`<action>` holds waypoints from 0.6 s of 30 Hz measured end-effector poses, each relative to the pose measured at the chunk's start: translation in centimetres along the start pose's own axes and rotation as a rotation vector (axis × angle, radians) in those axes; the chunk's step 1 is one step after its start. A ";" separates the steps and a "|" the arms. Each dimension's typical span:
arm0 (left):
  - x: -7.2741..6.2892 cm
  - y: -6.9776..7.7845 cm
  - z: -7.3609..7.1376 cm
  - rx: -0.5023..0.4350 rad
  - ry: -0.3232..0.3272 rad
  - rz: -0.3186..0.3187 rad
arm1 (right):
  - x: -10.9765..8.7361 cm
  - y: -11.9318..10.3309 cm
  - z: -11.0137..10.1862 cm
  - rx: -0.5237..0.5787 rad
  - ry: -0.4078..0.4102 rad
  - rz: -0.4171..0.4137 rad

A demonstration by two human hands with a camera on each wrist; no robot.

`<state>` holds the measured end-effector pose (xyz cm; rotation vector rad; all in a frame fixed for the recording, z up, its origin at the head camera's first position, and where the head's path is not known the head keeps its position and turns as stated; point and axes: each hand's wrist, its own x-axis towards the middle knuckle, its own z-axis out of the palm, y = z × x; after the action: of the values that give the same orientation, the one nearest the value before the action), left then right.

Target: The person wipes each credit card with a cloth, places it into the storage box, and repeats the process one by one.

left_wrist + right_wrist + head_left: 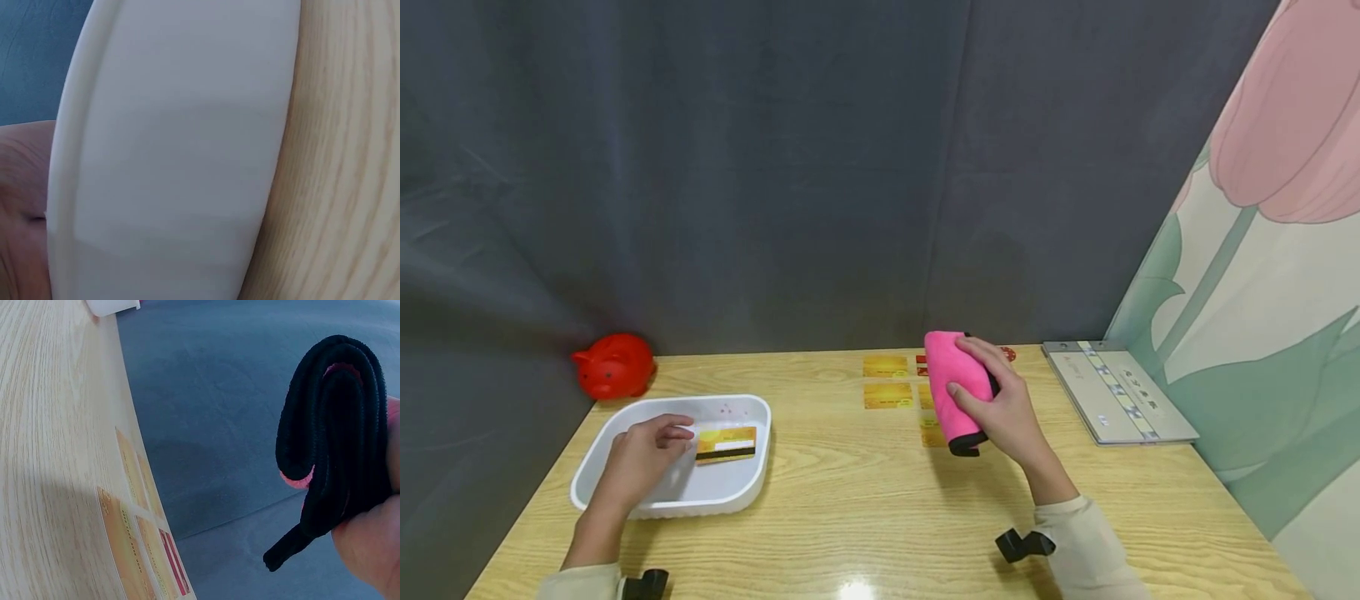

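My right hand [1009,410] grips a folded pink towel [953,387] with black edging, raised above the table. In the right wrist view, the black-edged folds of the towel [340,437] face the camera, with part of the thumb below. Inside the white tray [745,497] lies a gold card [726,445] with a black stripe. My left hand [643,458] hovers over the tray, fingers loosely bent beside that card and holding nothing visible. The left wrist view mostly shows the tray's outer wall [175,150]; the fingers are hidden there.
Several gold cards [886,397] lie in rows near the table's back edge, some partly covered by the towel, with a red card [921,364] among them. A red piggy bank [615,367] stands back left. A grey album [1120,392] lies at right. Dark curtain [820,183] hangs behind.
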<state>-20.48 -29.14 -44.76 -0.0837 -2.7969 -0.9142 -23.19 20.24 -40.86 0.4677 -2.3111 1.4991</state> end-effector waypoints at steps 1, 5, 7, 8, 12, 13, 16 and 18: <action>0.0 0.0 0.0 -0.003 0.006 0.003 | 0.0 0.0 0.0 -0.001 0.000 0.001; 0.0 0.1 -0.1 -0.059 0.017 0.023 | 0.0 0.0 -0.2 -0.003 0.003 0.003; 0.1 0.3 -0.2 -0.106 0.016 0.041 | 0.0 0.0 -0.3 -0.003 0.007 0.002; 0.2 0.5 -0.2 -0.135 0.013 0.051 | 0.0 0.0 -0.3 -0.003 0.009 0.001; 0.6 1.9 -0.3 -0.260 -0.003 0.088 | 0.2 0.2 -0.7 0.002 0.022 -0.002; 0.7 2.5 -0.2 -0.293 -0.009 0.097 | 0.2 0.2 -0.8 0.004 0.026 -0.001; 1.2 4.7 0.3 -0.391 -0.035 0.129 | 0.3 0.2 -1.2 0.007 0.035 0.012; 1.6 6.4 0.9 -0.444 -0.063 0.151 | 0.3 0.2 -1.5 0.010 0.043 0.021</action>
<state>-21.42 -23.40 -41.44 -0.3875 -2.5437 -1.4932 -23.35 21.67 -40.29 0.4117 -2.2832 1.5165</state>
